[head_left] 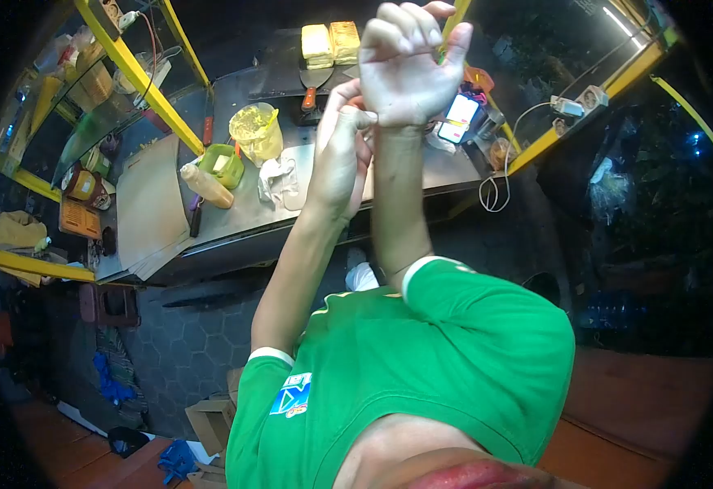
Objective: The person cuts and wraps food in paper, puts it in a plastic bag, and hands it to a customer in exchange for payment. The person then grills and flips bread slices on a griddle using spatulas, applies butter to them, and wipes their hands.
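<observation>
In the head view, your right hand (417, 69) is raised with its palm toward the camera; its fingers curl loosely, partly open, with the thumb spread away from them, and you have nothing visible in that palm. Your left hand (342, 151) comes in beside it; its thumb touches your right wrist (399, 126), with the fingers partly bent and partly hidden, so you cannot tell whether they pinch anything there.

Just beside the right hand lies a lit phone (459, 118); beyond your left hand, a spatula (310, 98) rests with its blade near two yellow-topped blocks of bread (318, 46) on a dark plate (279, 79).

To the left of your left hand, a translucent yellowish tub (260, 148) holds a yellow, lumpy mass; beside it, a green container (227, 177) holds a pale block and something with a red handle; a squeeze bottle (208, 187) with light-brown contents leans next to it; a crumpled white cloth or wrapper (277, 181) lies nearer your left forearm.
</observation>
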Action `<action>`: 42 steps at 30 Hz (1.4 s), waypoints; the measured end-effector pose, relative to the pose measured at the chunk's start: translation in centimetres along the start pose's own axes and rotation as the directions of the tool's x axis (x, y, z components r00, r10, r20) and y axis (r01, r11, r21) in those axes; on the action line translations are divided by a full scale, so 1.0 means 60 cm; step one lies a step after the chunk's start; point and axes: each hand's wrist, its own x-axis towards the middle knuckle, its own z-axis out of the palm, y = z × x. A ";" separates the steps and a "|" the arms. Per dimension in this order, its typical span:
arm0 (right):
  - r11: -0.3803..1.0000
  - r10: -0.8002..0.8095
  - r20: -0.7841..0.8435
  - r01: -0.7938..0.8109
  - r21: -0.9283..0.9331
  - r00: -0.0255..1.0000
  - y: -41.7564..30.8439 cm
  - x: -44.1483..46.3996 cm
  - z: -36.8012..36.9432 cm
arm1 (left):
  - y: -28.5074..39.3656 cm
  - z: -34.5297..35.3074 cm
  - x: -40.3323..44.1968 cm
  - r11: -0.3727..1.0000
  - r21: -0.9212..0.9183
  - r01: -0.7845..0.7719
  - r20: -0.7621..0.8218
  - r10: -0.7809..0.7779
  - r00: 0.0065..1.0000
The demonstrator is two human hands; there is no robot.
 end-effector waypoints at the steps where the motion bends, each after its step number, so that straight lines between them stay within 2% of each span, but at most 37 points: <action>1: 0.987 -0.021 -0.031 0.016 -0.161 0.999 -0.017 -0.005 -0.031 | -0.018 -0.030 0.014 0.992 -0.071 0.107 0.044 -0.104 0.994; 2: 0.878 -0.010 -0.006 0.006 -0.478 1.000 -0.049 -0.013 -0.079 | -0.052 -0.080 0.030 0.983 -0.087 0.161 0.117 -0.151 0.982; 3: 0.589 -0.111 -0.183 -0.084 -0.804 0.977 -0.071 -0.031 -0.112 | -0.078 -0.116 0.038 0.967 -0.069 0.244 0.142 -0.232 0.962; 4: 0.079 -0.127 -0.153 -0.144 -0.986 0.980 -0.104 -0.038 -0.165 | -0.114 -0.171 0.045 0.934 -0.043 0.355 0.086 -0.351 0.932; 5: -0.456 -0.129 -0.125 -0.171 -0.873 0.984 -0.148 -0.041 -0.226 | -0.151 -0.222 0.051 0.891 0.003 0.454 -0.039 -0.454 0.890; 6: -0.649 -0.168 -0.205 -0.264 -0.713 0.964 -0.211 -0.064 -0.294 | -0.186 -0.274 0.062 0.860 -0.036 0.508 -0.156 -0.507 0.848; 7: -0.797 -0.223 -0.272 -0.335 -0.502 0.936 -0.269 -0.082 -0.342 | -0.205 -0.304 0.072 0.874 -0.041 0.485 -0.231 -0.480 0.846; 8: -0.890 -0.301 -0.425 -0.412 -0.197 0.854 -0.302 -0.088 -0.353 | -0.224 -0.332 0.091 0.879 -0.083 0.470 -0.314 -0.470 0.825; 9: -0.902 -0.413 -0.532 -0.411 0.129 0.739 -0.323 -0.089 -0.363 | -0.236 -0.356 0.115 0.885 -0.123 0.449 -0.395 -0.459 0.796; 11: -0.840 -0.507 -0.544 -0.524 0.138 0.669 -0.348 -0.095 -0.398 | -0.252 -0.391 0.175 0.898 -0.155 0.411 -0.519 -0.428 0.740; 12: -0.862 -0.492 -0.471 -0.487 0.142 0.732 -0.365 -0.105 -0.431 | -0.256 -0.413 0.204 0.902 -0.152 0.404 -0.541 -0.418 0.730; 13: -0.858 -0.497 -0.469 -0.497 0.135 0.730 -0.376 -0.101 -0.447 | -0.247 -0.418 0.229 0.891 -0.179 0.418 -0.558 -0.442 0.702; 14: -0.741 -0.518 -0.615 -0.671 -0.025 0.595 -0.387 -0.093 -0.461 | -0.246 -0.456 0.248 0.868 -0.129 0.479 -0.412 -0.486 0.771; 15: -0.558 -0.475 -0.752 -0.817 -0.144 0.457 -0.396 -0.087 -0.475 | -0.248 -0.490 0.267 0.844 -0.067 0.532 -0.253 -0.530 0.809; 16: -0.494 -0.460 -0.753 -0.840 -0.224 0.471 -0.399 -0.089 -0.491 | -0.222 -0.457 0.275 0.809 -0.087 0.581 -0.294 -0.578 0.761; 17: -0.482 -0.465 -0.753 -0.846 -0.226 0.466 -0.407 -0.090 -0.502 | -0.206 -0.454 0.277 0.804 -0.078 0.589 -0.296 -0.583 0.757; 19: -0.041 -0.290 -0.906 -0.950 -0.310 0.308 -0.427 -0.089 -0.513 | -0.169 -0.458 0.283 0.766 0.227 0.602 -0.194 -0.570 0.799; 20: 0.050 -0.287 -0.908 -0.942 -0.331 0.304 -0.443 -0.086 -0.515 | -0.140 -0.438 0.286 0.730 0.350 0.587 -0.279 -0.517 0.809; 21: 0.056 -0.294 -0.906 -0.941 -0.334 0.305 -0.454 -0.085 -0.512 | -0.115 -0.419 0.282 0.676 0.464 0.572 -0.355 -0.450 0.819; 22: 0.049 -0.365 -0.875 -0.932 -0.360 0.319 -0.462 -0.078 -0.504 | -0.107 -0.415 0.284 0.545 0.688 0.480 -0.375 -0.299 0.877; 23: 0.041 -0.432 -0.837 -0.920 -0.391 0.336 -0.466 -0.067 -0.498 | -0.097 -0.411 0.291 0.481 0.810 0.335 -0.270 -0.201 0.942; 24: -0.007 -0.474 -0.795 -0.904 -0.428 0.380 -0.466 -0.060 -0.492 | -0.091 -0.407 0.312 0.438 0.865 0.243 -0.200 -0.141 0.969; 25: -0.001 -0.474 -0.794 -0.902 -0.432 0.381 -0.467 -0.053 -0.506 | -0.087 -0.399 0.326 0.389 0.908 0.157 -0.132 -0.091 0.987; 27: -0.115 -0.546 -0.674 -0.841 -0.528 0.498 -0.460 -0.058 -0.545 | -0.086 -0.375 0.388 0.119 0.993 0.014 -0.014 0.007 1.000; 28: -0.152 -0.585 -0.629 -0.831 -0.535 0.512 -0.448 -0.054 -0.570 | -0.093 -0.359 0.417 0.010 1.000 0.026 -0.026 0.004 1.000; 31: 0.004 -0.581 -0.697 -0.855 -0.519 0.420 -0.406 -0.025 -0.636 | -0.139 -0.362 0.498 -0.291 0.956 0.043 -0.048 -0.010 0.999; 32: -0.018 -0.584 -0.688 -0.855 -0.519 0.430 -0.395 -0.009 -0.654 | -0.139 -0.335 0.502 -0.278 0.958 0.077 -0.090 -0.033 0.995; 33: -0.040 -0.585 -0.682 -0.855 -0.516 0.439 -0.387 0.003 -0.668 | -0.145 -0.329 0.504 -0.315 0.948 0.037 -0.050 -0.033 0.998; 34: -0.166 -0.571 -0.656 -0.852 -0.497 0.494 -0.372 0.024 -0.641 | -0.147 -0.327 0.508 -0.312 0.949 0.048 -0.067 -0.050 0.997; 35: -0.465 -0.538 -0.544 -0.765 -0.445 0.644 -0.372 0.029 -0.630 | -0.147 -0.330 0.511 -0.305 0.949 0.077 -0.097 -0.050 0.994; 36: -0.729 -0.408 -0.447 -0.579 -0.365 0.796 -0.369 0.038 -0.619 | -0.145 -0.345 0.519 -0.251 0.967 0.033 -0.056 -0.086 0.995; 37: -0.760 -0.364 -0.448 -0.538 -0.365 0.817 -0.342 0.052 -0.549 | -0.133 -0.351 0.513 -0.210 0.977 0.038 -0.060 -0.101 0.993; 38: -0.785 -0.252 -0.427 -0.441 -0.435 0.869 -0.330 0.055 -0.502 | -0.129 -0.367 0.509 -0.215 0.977 0.008 -0.023 -0.070 0.997; 39: -0.807 -0.180 -0.353 -0.343 -0.481 0.918 -0.338 0.048 -0.503 | -0.107 -0.351 0.495 -0.200 0.979 0.048 -0.061 -0.057 0.997; 40: -0.744 -0.213 -0.426 -0.429 -0.512 0.879 -0.358 0.039 -0.500 | -0.116 -0.373 0.500 -0.154 0.983 0.098 -0.102 -0.022 0.995; 41: -0.706 -0.300 -0.484 -0.532 -0.467 0.822 -0.360 0.042 -0.479 | -0.115 -0.381 0.506 -0.197 0.979 0.057 -0.061 -0.012 0.998; 42: -0.780 -0.315 -0.497 -0.519 -0.349 0.809 -0.382 0.043 -0.481 | -0.112 -0.374 0.504 -0.138 0.980 0.146 -0.143 0.035 0.989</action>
